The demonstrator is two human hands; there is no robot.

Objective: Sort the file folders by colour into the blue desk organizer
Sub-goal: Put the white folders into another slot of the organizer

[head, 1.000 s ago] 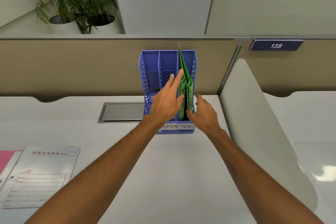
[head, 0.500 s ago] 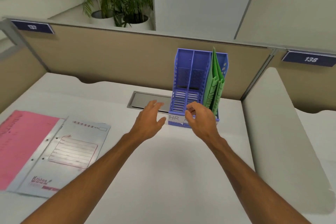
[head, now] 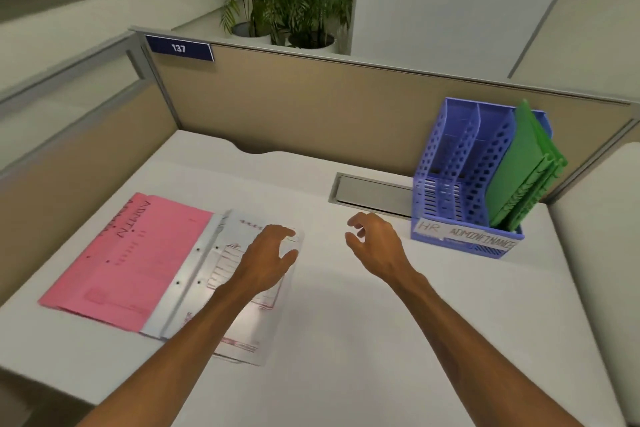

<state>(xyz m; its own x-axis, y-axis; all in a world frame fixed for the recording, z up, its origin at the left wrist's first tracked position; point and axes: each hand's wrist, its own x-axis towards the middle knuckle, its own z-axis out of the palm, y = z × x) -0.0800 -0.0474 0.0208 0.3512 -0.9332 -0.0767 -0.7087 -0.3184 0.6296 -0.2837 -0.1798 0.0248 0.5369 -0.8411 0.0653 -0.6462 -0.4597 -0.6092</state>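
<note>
While both forearms extend from the lower edge of the frame toward its centre, the left hand hovers palm down over the white folder, fingers spread and loosely curled, gripping nothing; contact with the folder cannot be determined. The right hand is held over the bare worktop at centre frame, fingers curled and apart, empty. The 2 hands are separated and do not touch.

The white folder lies flat at left of centre, its long axis running from lower centre toward upper centre, overlapping the right edge of the pink folder. The pink folder lies flat beside it with a parallel long axis and is marked "ADMIN".

The blue desk organizer stands upright at the right of the frame against the partition. It has 3 compartments, labelled "HR", "ADMIN" and "FINANCE". Green folders stand on edge in the rightmost compartment, leaning right.
</note>
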